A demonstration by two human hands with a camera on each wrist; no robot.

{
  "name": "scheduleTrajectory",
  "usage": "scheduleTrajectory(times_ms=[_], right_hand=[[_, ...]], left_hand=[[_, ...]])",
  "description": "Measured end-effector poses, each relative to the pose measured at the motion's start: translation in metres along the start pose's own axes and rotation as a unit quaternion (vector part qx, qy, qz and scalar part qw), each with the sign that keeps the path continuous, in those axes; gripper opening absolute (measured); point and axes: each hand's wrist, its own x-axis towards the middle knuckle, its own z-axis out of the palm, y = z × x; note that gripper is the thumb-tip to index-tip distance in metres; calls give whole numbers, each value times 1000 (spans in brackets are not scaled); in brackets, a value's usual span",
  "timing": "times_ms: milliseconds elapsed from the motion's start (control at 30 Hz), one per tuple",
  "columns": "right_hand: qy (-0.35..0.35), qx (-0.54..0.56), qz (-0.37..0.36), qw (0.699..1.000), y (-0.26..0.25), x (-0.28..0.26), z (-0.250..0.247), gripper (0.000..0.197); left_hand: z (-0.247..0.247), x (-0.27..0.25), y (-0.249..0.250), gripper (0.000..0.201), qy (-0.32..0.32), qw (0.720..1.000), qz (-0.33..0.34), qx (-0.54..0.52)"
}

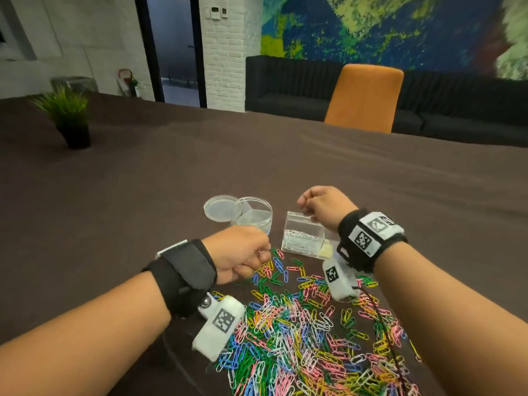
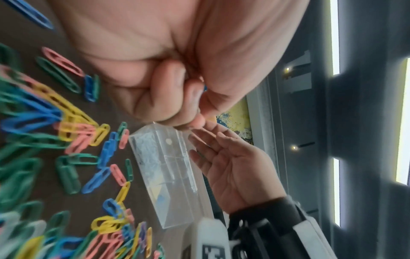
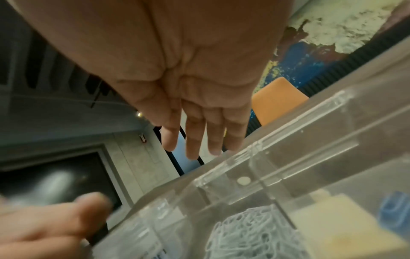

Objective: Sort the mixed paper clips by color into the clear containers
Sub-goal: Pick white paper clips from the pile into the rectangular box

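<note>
A potted plant (image 1: 67,118) stands near the counter's (image 1: 171,172) far left edge. Toward the near middle, a round clear lid (image 1: 218,208) lies flat, touching a round clear container (image 1: 253,214) split by dividers. Just nearer, the left hand (image 1: 243,254) hovers over the counter with its grip curled together; the left wrist view shows a sliver of blue between its fingertips (image 2: 195,94), too small to name. Right of the round container sits a rectangular clear box (image 1: 303,235): white paper clips (image 1: 298,238) fill its left compartment, something yellow and a bit of blue lie further right. The right hand (image 1: 324,205) hangs above the box's far rim, fingers straight and apart in its wrist view, holding nothing. A heap of mixed paper clips (image 1: 314,338) spreads along the near edge, between the two forearms.
</note>
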Motion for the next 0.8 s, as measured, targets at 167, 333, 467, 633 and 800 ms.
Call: scheduleTrajectory(times_ms=[167, 333, 467, 633, 800], right_hand=[[10, -95, -47, 994, 2, -14, -20, 26], [16, -177, -50, 983, 34, -55, -55, 19], [-38, -262, -19, 964, 72, -104, -84, 10], [-144, -337, 16, 930, 101, -169, -104, 6], [-182, -350, -15, 919, 108, -211, -90, 17]], left_hand=[[27, 33, 40, 24, 73, 994, 80, 23], [54, 76, 69, 29, 80, 907, 188, 369], [63, 85, 60, 31, 48, 815, 177, 550], [61, 84, 55, 33, 43, 724, 219, 652], [55, 47, 39, 18, 66, 694, 341, 631]])
